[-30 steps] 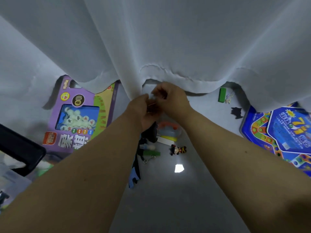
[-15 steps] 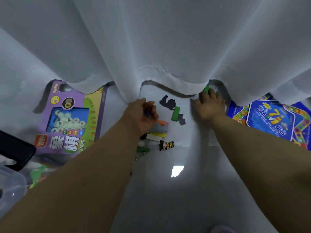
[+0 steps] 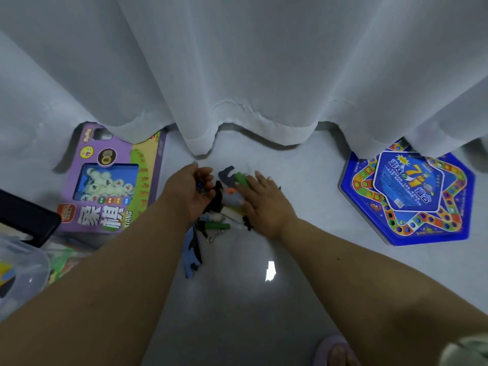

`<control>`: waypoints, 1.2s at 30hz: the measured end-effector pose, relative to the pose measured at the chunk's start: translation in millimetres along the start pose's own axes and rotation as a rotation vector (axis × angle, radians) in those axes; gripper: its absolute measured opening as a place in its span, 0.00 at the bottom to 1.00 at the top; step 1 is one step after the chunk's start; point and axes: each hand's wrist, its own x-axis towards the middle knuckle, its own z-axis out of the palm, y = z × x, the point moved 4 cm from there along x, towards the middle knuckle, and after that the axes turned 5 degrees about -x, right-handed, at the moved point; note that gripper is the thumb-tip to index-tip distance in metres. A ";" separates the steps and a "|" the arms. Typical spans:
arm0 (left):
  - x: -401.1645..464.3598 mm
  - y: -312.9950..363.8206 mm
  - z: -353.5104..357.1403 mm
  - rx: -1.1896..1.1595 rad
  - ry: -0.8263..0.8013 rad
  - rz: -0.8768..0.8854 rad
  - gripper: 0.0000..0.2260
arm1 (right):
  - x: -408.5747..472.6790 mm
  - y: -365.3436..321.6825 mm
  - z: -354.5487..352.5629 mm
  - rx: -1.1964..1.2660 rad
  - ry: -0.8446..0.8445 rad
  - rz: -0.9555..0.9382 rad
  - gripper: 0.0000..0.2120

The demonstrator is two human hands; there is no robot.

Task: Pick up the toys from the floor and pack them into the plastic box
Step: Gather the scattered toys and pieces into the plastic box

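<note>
A heap of small toys (image 3: 227, 204) lies on the grey floor between my hands: a green block (image 3: 241, 178), dark foam animal shapes, a white stick, a green peg with a metal clasp, and a blue foam piece (image 3: 191, 256) nearer to me. My left hand (image 3: 192, 191) is cupped at the heap's left side, its fingers curled round some small dark toys. My right hand (image 3: 264, 200) lies flat on the heap's right side, fingers straight, touching the green block. The clear plastic box (image 3: 23, 270) shows at the far left edge.
A purple chess-set box (image 3: 111, 180) lies on the floor to the left. A blue hexagonal board game (image 3: 406, 199) lies to the right. White curtains (image 3: 250, 75) hang down to the floor behind the heap. A black object (image 3: 26, 220) juts in at left. My slippered foot (image 3: 335, 350) is at the bottom.
My right hand came back from under the curtain at the right and now rests flat on the heap, the green block beside it. My left hand stayed at the heap's left side.
</note>
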 end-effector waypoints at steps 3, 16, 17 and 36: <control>-8.0 -5.3 -8.7 0.003 -0.022 0.009 0.17 | -20.0 7.3 -10.4 0.089 0.235 0.025 0.24; -34.1 -21.6 -95.8 0.785 0.523 0.225 0.24 | 9.2 -37.8 -17.5 -0.075 -0.047 0.145 0.52; -37.3 -28.5 -103.5 0.757 0.542 0.143 0.30 | 12.1 -43.2 -14.5 -0.107 -0.092 0.138 0.54; -25.4 -50.3 -95.7 1.171 0.284 0.201 0.20 | 26.3 -54.5 -3.0 -0.148 -0.159 0.090 0.34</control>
